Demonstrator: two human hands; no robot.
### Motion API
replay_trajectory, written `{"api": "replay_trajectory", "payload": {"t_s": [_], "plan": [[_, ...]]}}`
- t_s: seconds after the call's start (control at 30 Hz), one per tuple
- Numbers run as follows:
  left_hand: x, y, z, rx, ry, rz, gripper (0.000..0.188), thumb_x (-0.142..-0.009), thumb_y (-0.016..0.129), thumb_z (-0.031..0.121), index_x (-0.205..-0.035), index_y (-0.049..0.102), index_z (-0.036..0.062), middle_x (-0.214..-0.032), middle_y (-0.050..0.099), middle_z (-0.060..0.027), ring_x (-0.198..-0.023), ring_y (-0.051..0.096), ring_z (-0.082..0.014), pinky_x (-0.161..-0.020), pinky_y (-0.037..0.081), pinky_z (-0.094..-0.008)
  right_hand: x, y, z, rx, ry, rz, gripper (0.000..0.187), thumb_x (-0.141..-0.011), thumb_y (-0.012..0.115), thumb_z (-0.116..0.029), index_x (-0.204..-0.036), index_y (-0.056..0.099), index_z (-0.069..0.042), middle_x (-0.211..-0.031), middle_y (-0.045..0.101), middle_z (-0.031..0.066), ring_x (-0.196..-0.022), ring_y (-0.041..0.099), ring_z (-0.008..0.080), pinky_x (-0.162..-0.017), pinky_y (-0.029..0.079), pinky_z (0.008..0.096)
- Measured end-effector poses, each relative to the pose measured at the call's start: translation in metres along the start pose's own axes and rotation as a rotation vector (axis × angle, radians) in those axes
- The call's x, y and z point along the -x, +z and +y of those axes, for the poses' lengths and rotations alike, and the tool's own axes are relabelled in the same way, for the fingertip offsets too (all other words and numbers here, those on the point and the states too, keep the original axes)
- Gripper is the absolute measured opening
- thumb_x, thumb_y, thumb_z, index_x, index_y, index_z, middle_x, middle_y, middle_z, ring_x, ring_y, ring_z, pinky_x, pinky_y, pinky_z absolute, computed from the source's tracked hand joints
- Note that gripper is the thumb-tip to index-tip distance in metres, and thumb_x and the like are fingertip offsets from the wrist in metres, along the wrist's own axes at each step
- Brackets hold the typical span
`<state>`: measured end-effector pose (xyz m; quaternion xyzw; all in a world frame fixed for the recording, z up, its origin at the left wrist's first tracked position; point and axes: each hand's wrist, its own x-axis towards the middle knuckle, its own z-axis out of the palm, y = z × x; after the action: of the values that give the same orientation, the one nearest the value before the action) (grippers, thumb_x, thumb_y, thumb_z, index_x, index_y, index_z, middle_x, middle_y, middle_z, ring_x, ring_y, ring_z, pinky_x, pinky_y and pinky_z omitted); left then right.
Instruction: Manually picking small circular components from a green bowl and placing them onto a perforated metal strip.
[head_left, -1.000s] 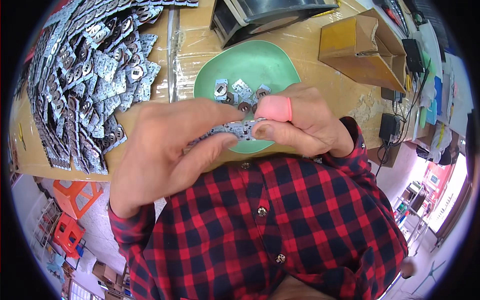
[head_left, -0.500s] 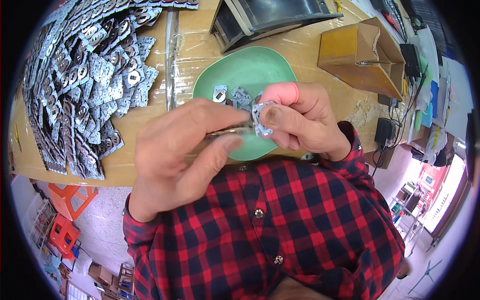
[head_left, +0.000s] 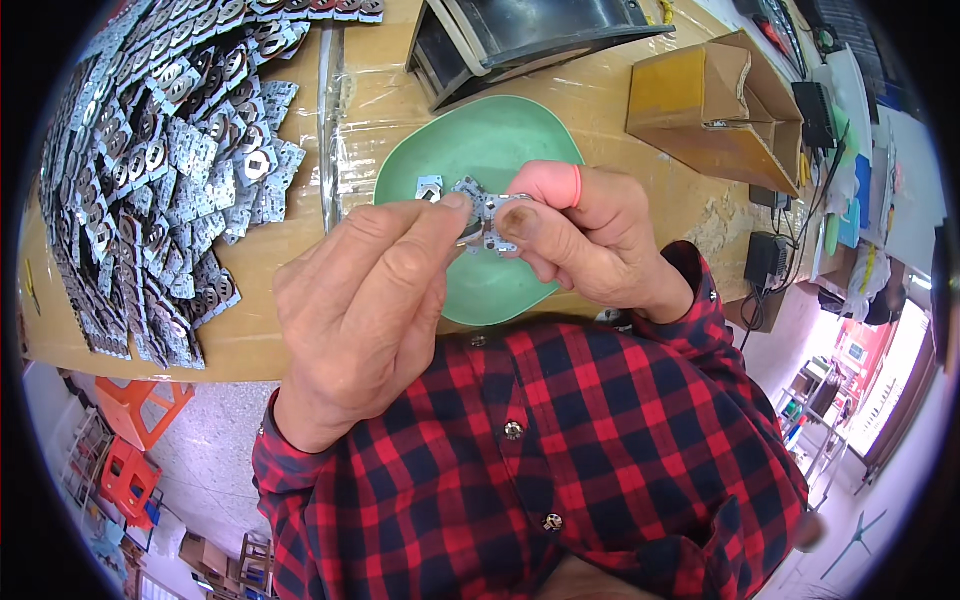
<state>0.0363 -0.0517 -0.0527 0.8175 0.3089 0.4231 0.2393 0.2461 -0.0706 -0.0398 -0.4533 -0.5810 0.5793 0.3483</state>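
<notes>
Over a green bowl (head_left: 500,300), my right hand (head_left: 595,235) pinches a small light-coloured circuit board (head_left: 505,222) between thumb and index finger. A pink finger cover sits on that index finger. At the board's left side is my left hand (head_left: 365,290), its thumb and fingertips pressed together close to a dark, thin-edged piece (head_left: 471,232). Whether the fingers grip that piece is hidden. Inside the bowl, partly covered by my hands, lie more boards, one of them with a round holder (head_left: 429,188).
A large heap of circuit board panels (head_left: 190,170) covers the table's left side. Behind the bowl stands a black plastic bin (head_left: 520,45). An open cardboard box (head_left: 670,95) is at the right, near black power adapters (head_left: 767,260) and cables. Orange stools (head_left: 130,475) stand on the floor at lower left.
My left hand has turned and lifted its fingertips up to the board's left side. In my right hand the board now lies flatter, showing its face. The view has shifted slightly.
</notes>
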Motion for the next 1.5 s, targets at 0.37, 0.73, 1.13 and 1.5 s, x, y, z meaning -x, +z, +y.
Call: {"api": "replay_trajectory", "payload": {"t_s": [0.37,0.73,1.13,1.5], "plan": [[-0.004,0.0,0.0,0.013,-0.051,0.057,0.031,-0.069,0.068,-0.011,-0.1,0.066,-0.0051,-0.083,0.066,-0.0169,-0.069,0.066,-0.0284,-0.058,0.052,-0.0328,0.001,-0.001,0.002,-0.049,0.028,0.023,0.021,-0.099,0.054,-0.016,-0.088,0.062,-0.001,-0.061,0.051,-0.004,-0.05,0.041,0.0003,-0.044,0.03,0.0178],[-0.003,0.0,0.001,0.002,0.018,-0.02,0.032,-0.067,0.068,-0.011,-0.098,0.065,-0.0056,-0.082,0.065,-0.0168,-0.068,0.066,-0.0288,-0.057,0.052,-0.034,0.0,0.001,0.003,-0.035,-0.001,0.037,0.021,-0.099,0.054,-0.015,-0.086,0.063,-0.001,-0.061,0.05,-0.0037,-0.05,0.042,0.0007,-0.044,0.03,0.0186],[-0.008,-0.007,0.003,0.052,-0.069,-0.043,0.029,-0.072,0.073,-0.004,-0.1,0.068,-0.001,-0.08,0.062,-0.012,-0.063,0.062,-0.0228,-0.053,0.048,-0.0294,-0.008,-0.003,0.013,0.459,-0.447,0.073,0.011,-0.085,0.069,-0.01,-0.084,0.065,0.0,-0.065,0.058,0.0104,-0.052,0.055,0.024,-0.048,0.041,0.0305],[-0.003,-0.016,0.008,0.498,-0.467,-0.168,0.008,-0.073,0.066,-0.003,-0.082,0.065,-0.0017,-0.068,0.061,-0.0046,-0.054,0.055,-0.0096,-0.049,0.04,-0.0232,-0.006,-0.007,0.008,0.318,-0.5,-0.108,0.018,-0.086,0.071,-0.014,-0.084,0.062,0.001,-0.066,0.058,0.0109,-0.052,0.056,0.0257,-0.048,0.04,0.0329]]}}
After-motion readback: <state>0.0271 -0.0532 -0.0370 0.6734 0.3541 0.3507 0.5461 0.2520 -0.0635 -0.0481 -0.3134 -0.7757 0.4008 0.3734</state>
